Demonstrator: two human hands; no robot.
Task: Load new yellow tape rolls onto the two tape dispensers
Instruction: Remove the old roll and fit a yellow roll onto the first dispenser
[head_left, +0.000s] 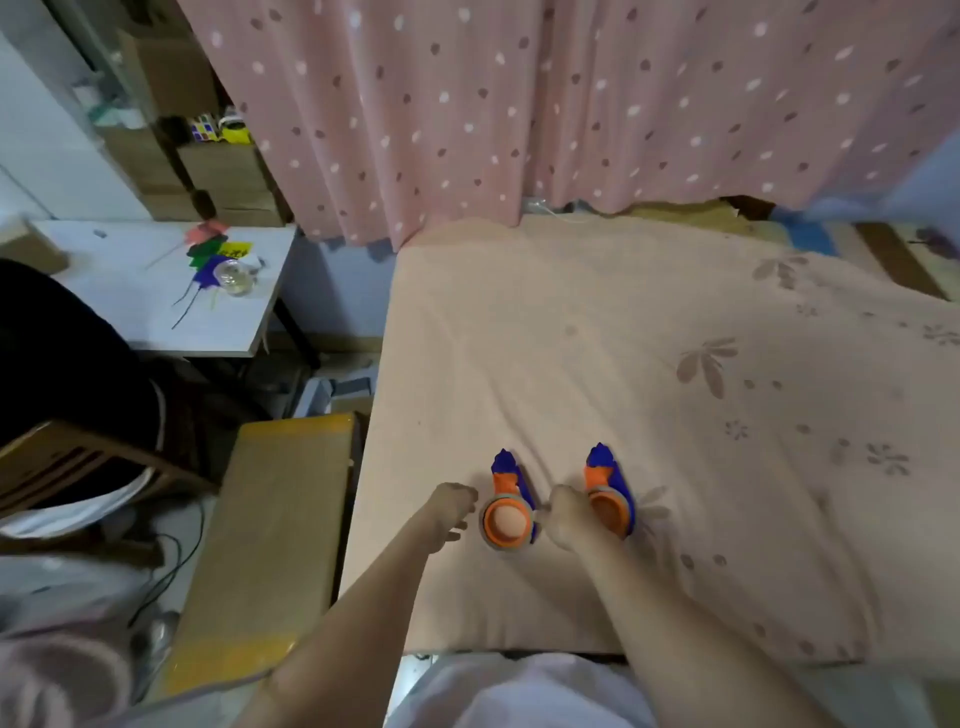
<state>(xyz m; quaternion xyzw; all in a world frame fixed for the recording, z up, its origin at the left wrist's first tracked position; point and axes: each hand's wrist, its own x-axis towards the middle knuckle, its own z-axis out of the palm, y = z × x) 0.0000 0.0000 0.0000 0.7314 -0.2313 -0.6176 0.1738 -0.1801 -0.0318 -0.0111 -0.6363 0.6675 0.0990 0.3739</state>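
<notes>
Two bare arms are being stretched forward over a bed covered with a pale peach sheet printed with faint flowers. Two tape dispensers, orange and blue, are lying side by side on the sheet near the bed's front edge, their blue tips pointing away from the person. The left dispenser is showing a round orange wheel with a greyish ring around it; whether a tape roll is being carried on it cannot be told. The left hand is being held just beside this dispenser, on its left, with loosely curled fingers that are grasping nothing. The right hand is being kept between the two dispensers, its back covering part of the right dispenser; whether its fingers are gripping anything cannot be told. A pink spotted curtain is hanging behind the bed. A cardboard box is lying left of the bed, and a white bench with colourful scraps is standing farther left.
</notes>
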